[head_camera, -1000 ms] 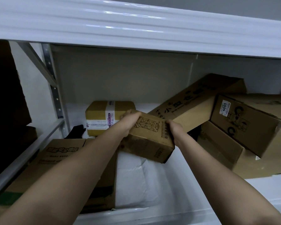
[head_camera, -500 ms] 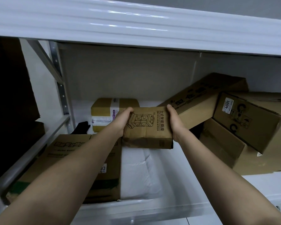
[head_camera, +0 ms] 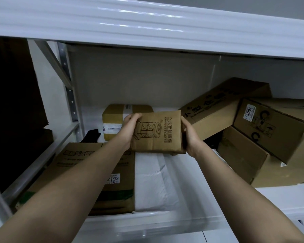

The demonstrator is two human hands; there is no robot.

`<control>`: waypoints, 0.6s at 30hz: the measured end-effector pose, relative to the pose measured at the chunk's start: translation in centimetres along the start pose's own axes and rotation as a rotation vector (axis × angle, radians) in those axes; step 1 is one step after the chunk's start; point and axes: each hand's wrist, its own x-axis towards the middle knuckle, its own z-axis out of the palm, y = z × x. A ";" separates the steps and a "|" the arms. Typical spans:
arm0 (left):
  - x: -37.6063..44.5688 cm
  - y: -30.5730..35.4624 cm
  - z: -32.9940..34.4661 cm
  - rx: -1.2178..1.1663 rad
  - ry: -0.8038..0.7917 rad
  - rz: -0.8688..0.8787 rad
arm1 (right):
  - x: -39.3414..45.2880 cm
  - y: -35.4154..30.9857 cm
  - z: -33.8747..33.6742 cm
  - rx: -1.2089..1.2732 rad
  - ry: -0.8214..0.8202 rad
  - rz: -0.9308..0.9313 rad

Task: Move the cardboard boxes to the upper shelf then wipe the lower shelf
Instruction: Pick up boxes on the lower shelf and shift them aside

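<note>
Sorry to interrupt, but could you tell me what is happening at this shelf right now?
A person is clearing cardboard boxes off the lower shelf. The left hand and right hand grip opposite ends of a small box printed with a socket drawing, held up in the air above the shelf. Several boxes remain there: a taped box at the back, a flat box front left, and a leaning pile on the right. The upper shelf edge is just above.
</note>
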 end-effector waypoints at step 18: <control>0.2 -1.3 0.1 -0.004 -0.145 -0.262 | -1.2 0.6 0.9 -0.204 -0.234 -0.179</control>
